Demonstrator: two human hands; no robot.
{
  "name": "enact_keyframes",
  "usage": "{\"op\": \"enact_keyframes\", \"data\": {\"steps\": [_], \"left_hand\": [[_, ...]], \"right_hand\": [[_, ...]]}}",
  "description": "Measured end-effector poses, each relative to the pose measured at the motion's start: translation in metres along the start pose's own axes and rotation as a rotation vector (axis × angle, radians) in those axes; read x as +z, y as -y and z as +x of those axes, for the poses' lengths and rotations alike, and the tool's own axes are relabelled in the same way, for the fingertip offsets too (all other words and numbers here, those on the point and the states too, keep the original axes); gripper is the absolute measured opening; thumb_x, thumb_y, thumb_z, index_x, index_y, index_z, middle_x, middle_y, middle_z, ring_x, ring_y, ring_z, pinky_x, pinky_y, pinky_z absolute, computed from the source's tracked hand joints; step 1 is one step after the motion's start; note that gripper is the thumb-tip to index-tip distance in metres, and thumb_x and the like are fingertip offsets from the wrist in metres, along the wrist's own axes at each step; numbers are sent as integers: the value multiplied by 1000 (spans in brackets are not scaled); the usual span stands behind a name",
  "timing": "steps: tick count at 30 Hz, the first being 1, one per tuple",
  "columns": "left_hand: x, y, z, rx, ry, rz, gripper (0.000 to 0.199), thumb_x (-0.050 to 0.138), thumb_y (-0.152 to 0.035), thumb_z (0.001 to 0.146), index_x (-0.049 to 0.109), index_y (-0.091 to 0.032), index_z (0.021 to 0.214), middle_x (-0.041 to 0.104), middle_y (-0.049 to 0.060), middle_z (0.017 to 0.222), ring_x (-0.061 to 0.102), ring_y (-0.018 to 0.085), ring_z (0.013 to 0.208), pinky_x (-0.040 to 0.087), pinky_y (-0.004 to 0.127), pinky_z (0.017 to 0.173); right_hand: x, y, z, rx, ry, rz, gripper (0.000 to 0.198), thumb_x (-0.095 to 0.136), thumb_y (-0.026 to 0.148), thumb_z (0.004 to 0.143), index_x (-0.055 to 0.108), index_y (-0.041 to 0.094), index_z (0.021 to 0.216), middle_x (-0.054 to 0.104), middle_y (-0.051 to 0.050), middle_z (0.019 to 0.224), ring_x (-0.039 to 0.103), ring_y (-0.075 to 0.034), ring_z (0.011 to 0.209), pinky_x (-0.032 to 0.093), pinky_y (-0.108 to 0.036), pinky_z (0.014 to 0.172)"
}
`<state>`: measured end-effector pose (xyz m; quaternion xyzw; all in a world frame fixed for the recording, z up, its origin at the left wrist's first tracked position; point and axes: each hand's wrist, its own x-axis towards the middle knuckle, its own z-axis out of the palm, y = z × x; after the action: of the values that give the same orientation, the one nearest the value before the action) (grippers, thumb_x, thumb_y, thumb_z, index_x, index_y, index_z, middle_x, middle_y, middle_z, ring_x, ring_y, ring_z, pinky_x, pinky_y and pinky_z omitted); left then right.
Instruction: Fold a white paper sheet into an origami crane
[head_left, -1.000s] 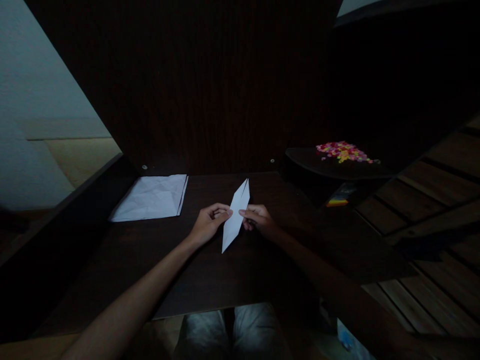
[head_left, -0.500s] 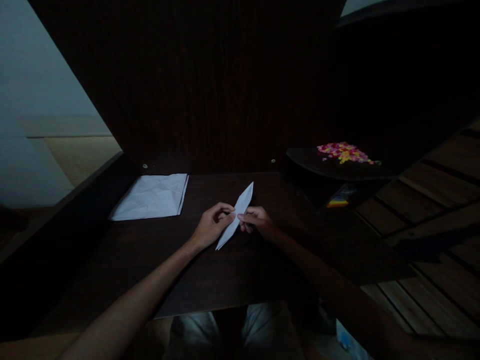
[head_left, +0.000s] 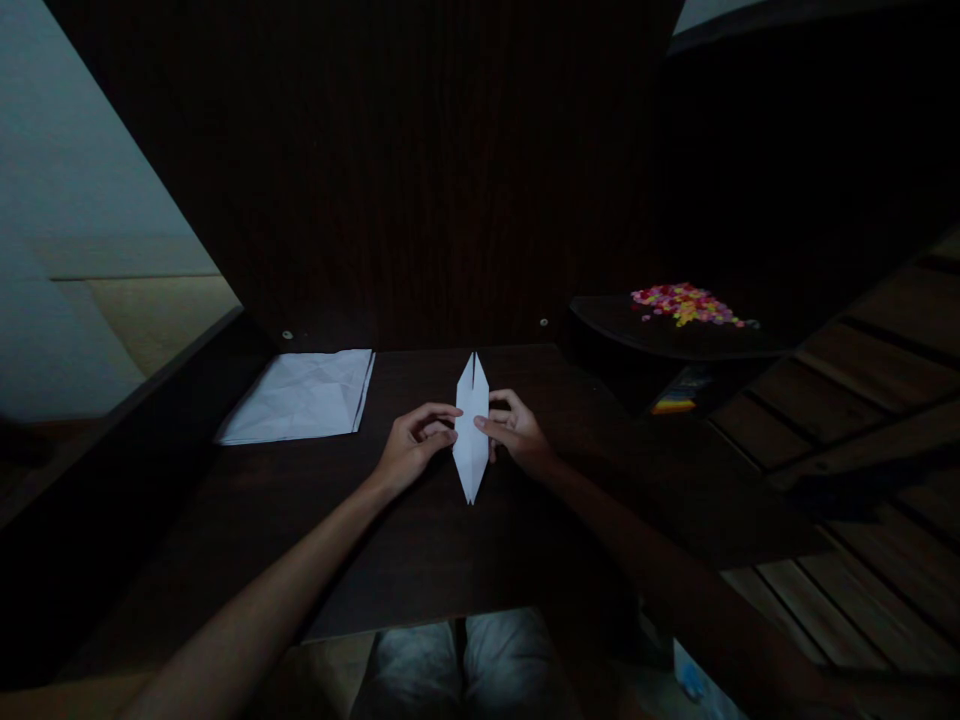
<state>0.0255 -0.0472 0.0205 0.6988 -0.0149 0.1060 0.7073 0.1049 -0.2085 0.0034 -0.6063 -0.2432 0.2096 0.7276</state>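
Note:
A white folded paper (head_left: 471,440), long and narrow with pointed ends, stands nearly straight up and down in the picture between my hands. Its far end is split into two points by a slit, and a small notch shows at its near end. My right hand (head_left: 516,432) pinches the right edge, thumb on top and fingers partly hidden behind the paper. At the left edge, the curved thumb and index fingertip of my left hand (head_left: 417,440) grip the paper lightly.
A stack of creased white sheets (head_left: 307,395) lies at the left of the dark table (head_left: 397,560). Small pink, red and yellow pieces (head_left: 686,305) are heaped on a raised corner shelf (head_left: 637,335) at right. A tall dark panel (head_left: 420,200) closes off the back.
The folded paper has turned from a slant to upright in the picture, its broad face now showing. My left fingers have shifted to its left edge; the right thumb rests on its face.

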Motion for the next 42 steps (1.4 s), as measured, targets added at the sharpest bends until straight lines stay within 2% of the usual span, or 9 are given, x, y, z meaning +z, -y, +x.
{"op": "enact_keyframes", "data": {"steps": [2, 4, 8, 10, 13, 17, 21, 25, 42], "left_hand": [[0, -1, -1, -15, 32, -30, 28, 67, -19, 68, 65, -13, 95, 65, 4, 86, 61, 14, 68, 48, 26, 68], [-1, -2, -2, -30, 45, -49, 29, 66, -18, 68, 65, -13, 96, 65, 4, 84, 61, 14, 67, 49, 27, 68], [1, -2, -2, -30, 32, -63, 26, 66, -19, 69, 65, -13, 95, 65, 3, 86, 61, 13, 67, 48, 26, 67], [2, -1, -2, -28, 25, -66, 26, 68, -21, 69, 65, -13, 94, 64, 3, 85, 60, 13, 66, 49, 27, 67], [3, -1, -1, -32, 39, -80, 28, 71, -25, 68, 65, -13, 93, 64, 3, 79, 60, 13, 64, 49, 27, 65], [4, 0, -1, -29, 32, -94, 26, 69, -26, 70, 64, -12, 92, 64, 3, 79, 59, 13, 64, 48, 27, 65], [4, 1, -1, -44, 18, -94, 25, 69, -24, 69, 64, -12, 91, 65, 3, 78, 59, 13, 65, 48, 27, 66], [4, -1, -1, -45, -3, -94, 23, 68, -23, 69, 66, -13, 89, 65, 3, 78, 59, 14, 64, 48, 27, 65], [2, 1, 0, -39, -21, -119, 17, 68, -20, 66, 68, -14, 83, 67, 3, 78, 61, 16, 71, 48, 27, 67]], "right_hand": [[1, 0, 0, -30, -39, 26, 51, 70, 39, 67, 34, 24, 101, 59, 8, 58, 51, -11, 38, 40, -20, 35], [1, 2, -1, -44, -54, 42, 52, 69, 38, 67, 32, 26, 101, 57, 9, 57, 50, -10, 38, 39, -19, 36], [0, 5, -3, -46, -24, 4, 34, 66, 36, 70, 43, 23, 92, 56, 6, 60, 48, -9, 44, 37, -20, 42], [-1, 5, -2, -48, -51, -22, 27, 65, 34, 70, 48, 21, 86, 56, 4, 63, 49, -9, 49, 36, -20, 45], [-3, 4, -1, -21, -89, -34, 20, 63, 32, 71, 52, 21, 83, 56, 3, 67, 48, -10, 54, 32, -20, 46], [-7, 1, 0, 7, -73, 1, 14, 57, 31, 72, 56, 21, 82, 54, 2, 68, 47, -11, 56, 30, -20, 45], [-7, 3, -1, 32, -40, 36, 13, 55, 28, 70, 57, 21, 82, 53, 2, 67, 47, -11, 56, 32, -19, 45], [-8, 5, -3, 63, -5, 54, 16, 53, 26, 69, 57, 22, 84, 59, 0, 74, 51, -13, 60, 37, -21, 47], [-7, 5, -3, -20, 37, -26, 18, 61, 24, 65, 58, 20, 83, 60, 0, 74, 52, -12, 55, 38, -21, 46]]}}
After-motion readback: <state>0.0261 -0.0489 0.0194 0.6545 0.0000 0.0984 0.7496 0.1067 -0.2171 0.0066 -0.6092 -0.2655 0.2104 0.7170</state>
